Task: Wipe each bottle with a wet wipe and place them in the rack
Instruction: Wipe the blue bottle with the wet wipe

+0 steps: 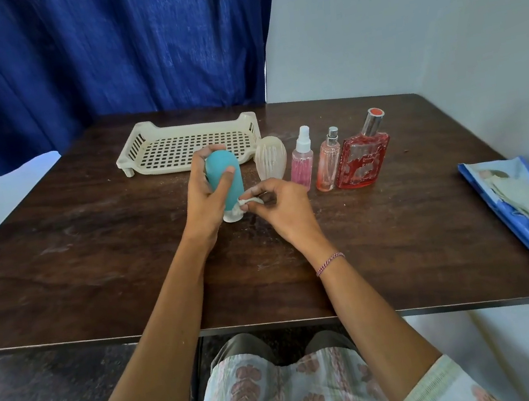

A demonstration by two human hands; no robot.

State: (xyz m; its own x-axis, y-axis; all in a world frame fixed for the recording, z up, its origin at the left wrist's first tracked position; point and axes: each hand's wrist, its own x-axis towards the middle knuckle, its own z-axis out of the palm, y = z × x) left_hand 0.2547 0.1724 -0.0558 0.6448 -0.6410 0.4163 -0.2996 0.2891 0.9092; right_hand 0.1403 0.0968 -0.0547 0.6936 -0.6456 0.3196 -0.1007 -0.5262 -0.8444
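Dark wood surface (92, 262), viewed from above. The left hand (202, 198) closes its grip round a teal bottle (222, 172) held cap-down. The right hand (279, 205) pinches a balled wet wipe (245, 203) against the white cap. Just beyond stands a ribbed bottle (271, 157), which a wide wiping stroke could topple. Farthest back, the rack (135, 146) has no bottle in it yet.

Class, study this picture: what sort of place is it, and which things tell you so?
Probably a room in a home: a dark wooden table by a plain wall, a blue curtain behind it, and a red perfume bottle near a plastic rack.
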